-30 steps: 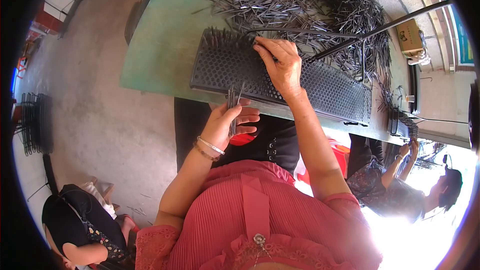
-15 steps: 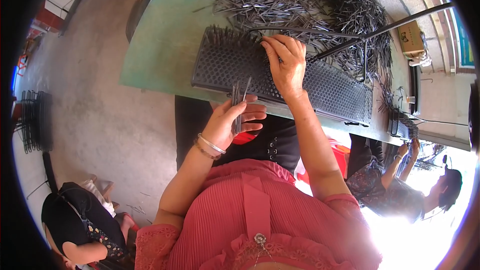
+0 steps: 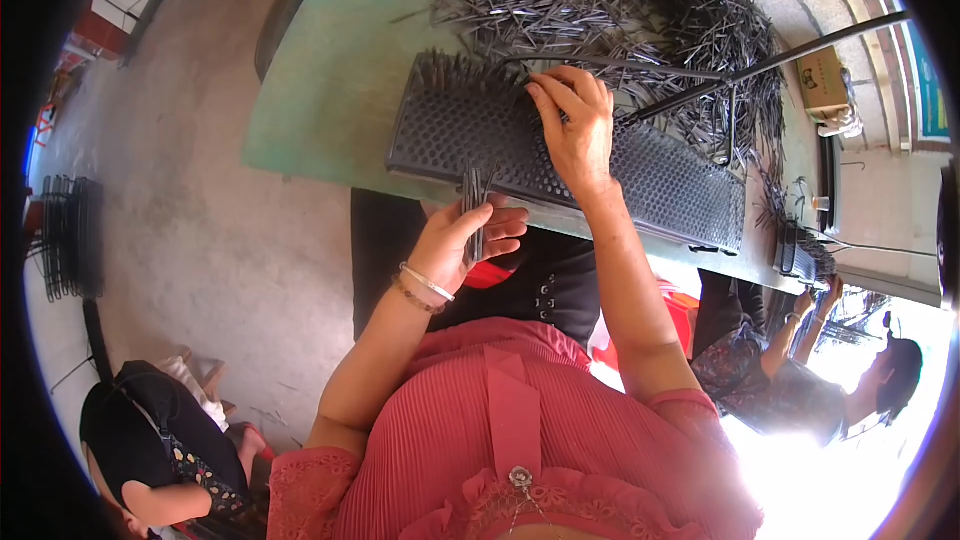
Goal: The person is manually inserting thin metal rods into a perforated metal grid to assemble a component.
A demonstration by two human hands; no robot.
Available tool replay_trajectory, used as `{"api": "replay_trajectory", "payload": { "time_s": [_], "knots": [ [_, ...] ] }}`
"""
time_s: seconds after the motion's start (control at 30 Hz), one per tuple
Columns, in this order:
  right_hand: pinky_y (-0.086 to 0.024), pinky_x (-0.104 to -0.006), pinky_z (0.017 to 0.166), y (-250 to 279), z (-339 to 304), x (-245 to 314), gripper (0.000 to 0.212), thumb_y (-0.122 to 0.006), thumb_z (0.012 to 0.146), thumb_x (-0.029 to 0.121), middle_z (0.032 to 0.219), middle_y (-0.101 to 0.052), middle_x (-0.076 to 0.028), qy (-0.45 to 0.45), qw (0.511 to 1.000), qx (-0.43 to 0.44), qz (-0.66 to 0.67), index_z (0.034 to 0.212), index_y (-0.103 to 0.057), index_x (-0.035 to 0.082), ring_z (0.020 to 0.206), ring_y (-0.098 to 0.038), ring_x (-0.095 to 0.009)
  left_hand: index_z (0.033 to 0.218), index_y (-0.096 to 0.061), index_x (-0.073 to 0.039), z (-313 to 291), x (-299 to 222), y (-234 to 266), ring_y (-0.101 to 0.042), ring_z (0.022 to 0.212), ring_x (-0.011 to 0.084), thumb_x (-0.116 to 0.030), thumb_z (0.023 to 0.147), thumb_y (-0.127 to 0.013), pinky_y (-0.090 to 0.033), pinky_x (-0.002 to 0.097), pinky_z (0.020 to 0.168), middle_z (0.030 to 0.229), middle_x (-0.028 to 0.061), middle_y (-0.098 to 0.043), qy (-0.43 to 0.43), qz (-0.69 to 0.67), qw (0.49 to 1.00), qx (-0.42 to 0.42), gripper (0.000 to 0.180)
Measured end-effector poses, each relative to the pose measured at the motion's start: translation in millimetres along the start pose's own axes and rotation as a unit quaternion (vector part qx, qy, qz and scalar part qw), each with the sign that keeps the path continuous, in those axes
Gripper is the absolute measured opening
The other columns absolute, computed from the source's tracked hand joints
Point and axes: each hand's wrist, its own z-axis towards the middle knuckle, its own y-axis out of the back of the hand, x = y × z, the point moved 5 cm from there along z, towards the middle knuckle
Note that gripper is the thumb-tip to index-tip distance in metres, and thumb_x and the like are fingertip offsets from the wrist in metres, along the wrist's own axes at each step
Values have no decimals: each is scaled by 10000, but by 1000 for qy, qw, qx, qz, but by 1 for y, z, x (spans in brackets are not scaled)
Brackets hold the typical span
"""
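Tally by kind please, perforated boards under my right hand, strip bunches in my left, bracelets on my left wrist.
Perforated board under your right hand: 1
Strip bunch in your left hand: 1
Bracelets: 2
Total: 4

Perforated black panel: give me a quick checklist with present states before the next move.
1. Panel supported: ok, it lies on the green table along its near edge.
2. Bundle of dark strips secured: ok, the left hand holds it at the thumb, other fingers spread.
3. Right hand at the panel: ok, its fingertips are over the far side.
4. Strip in the right fingertips: cannot tell, too small and dark.
5. Holes all filled: not ok, strips bristle at the far left, while many nearer holes look bare.
6. Loose pile within view: ok, spread behind the panel.
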Motion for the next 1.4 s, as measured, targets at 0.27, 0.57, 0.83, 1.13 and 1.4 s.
{"api": "replay_trajectory", "payload": {
  "time_s": [0.27, 0.57, 0.83, 1.13, 1.4],
  "knots": [
    [-493, -281, 657, 3, -22, 34, 223, -677, 844, 170, 868, -653, -116, -247, 891, 222, 310, 965, -668, -17, 736, -620, -162, 1179, -493, 1, -12, -16, -12, -631, 951, 246, -200, 948, -490, -545, 347, 756, 1095, 177, -615, -32, 24, 999, 31, 307],
    [-443, -214, 521, -22, -27, 50, 232, -702, 825, 159, 680, -644, -40, -352, 767, 329, 424, 909, -679, -55, 601, -551, -54, 1175, -513, 31, -22, -31, -1, -637, 884, 203, -207, 958, -468, -545, 306, 686, 1070, 168, -629, -60, 78, 995, 20, 325],
    [-424, -191, 540, -25, 34, 53, 172, -705, 818, 142, 681, -636, -8, -290, 881, 68, 367, 876, -683, -19, 611, -535, -37, 1162, -548, -21, -30, -68, 30, -571, 643, 83, -251, 945, -501, -427, 201, 491, 992, 129, -658, -128, 53, 989, -60, 319],
    [-470, -250, 574, -60, 52, 52, 147, -717, 782, 116, 714, -650, -79, -192, 947, 40, 256, 858, -673, -2, 589, -577, -108, 1140, -551, -8, -33, -72, 45, -574, 634, 95, -206, 926, -521, -416, 208, 479, 949, 135, -654, -128, 33, 987, -96, 293],
    [-486, -312, 576, -71, 55, 67, 129, -713, 758, 98, 761, -636, -115, -33, 972, 72, 221, 837, -657, 12, 630, -616, -243, 1144, -541, 22, -29, -69, 50, -550, 626, 89, -205, 916, -516, -398, 223, 476, 928, 138, -653, -109, -13, 991, -81, 323]
  ]
}}
